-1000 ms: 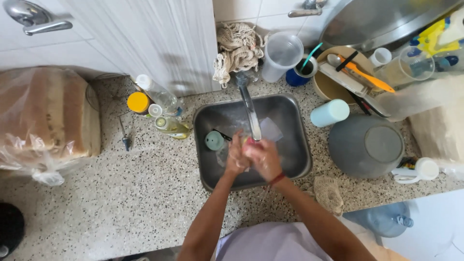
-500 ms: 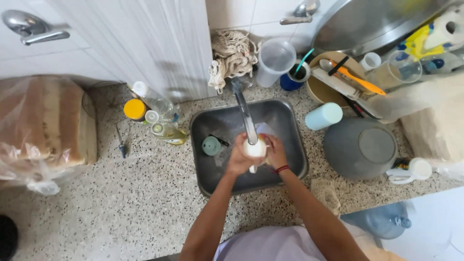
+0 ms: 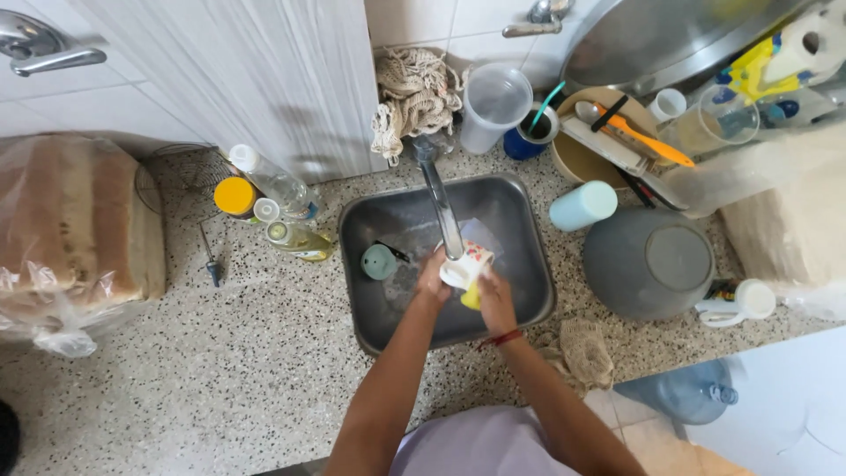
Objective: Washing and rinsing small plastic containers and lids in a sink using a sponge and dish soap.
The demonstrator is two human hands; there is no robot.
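2 hands met over the steel sink, under the faucet. My left hand cupped a small white patterned cup, and my right hand gripped a yellow sponge against it. A teal cup lay near the sink's left wall.

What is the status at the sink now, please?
Left hand and right hand both grip small white cup under faucet. Yellow sponge beneath. Nothing blocking.

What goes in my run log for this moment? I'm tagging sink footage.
left hand: on mug | right hand: holding yellow sponge | mug: under tap, over sink
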